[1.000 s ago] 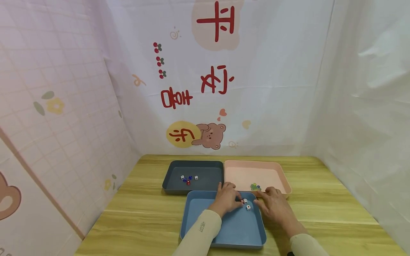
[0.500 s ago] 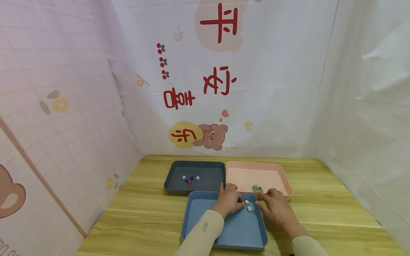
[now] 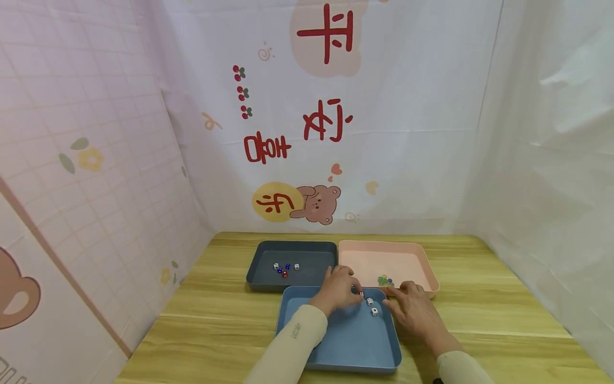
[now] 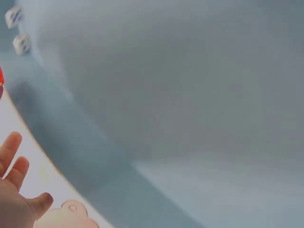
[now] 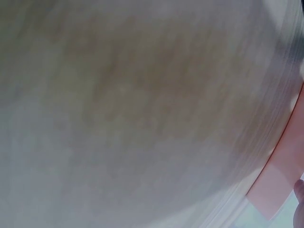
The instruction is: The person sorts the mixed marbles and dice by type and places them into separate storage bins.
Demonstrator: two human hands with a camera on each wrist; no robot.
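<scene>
Over the far right part of the blue tray, my left hand pinches a red die between thumb and forefinger. The left wrist view shows the red die only at its edge, with the other fingers of the left hand spread. Two white dice, a nearer one and a farther one, lie in the tray's right corner. My right hand rests at the blue tray's right corner, its fingers at the near rim of the pink tray.
A dark tray at the back left bears several dice in white, blue and red. Small green, yellow and blue translucent pieces lie in the pink tray. A wooden table carries everything; printed cloth hangs behind.
My left hand has drawn the red die up and slightly away from the two white dice, which now show more fully. My right hand has stayed in place.
</scene>
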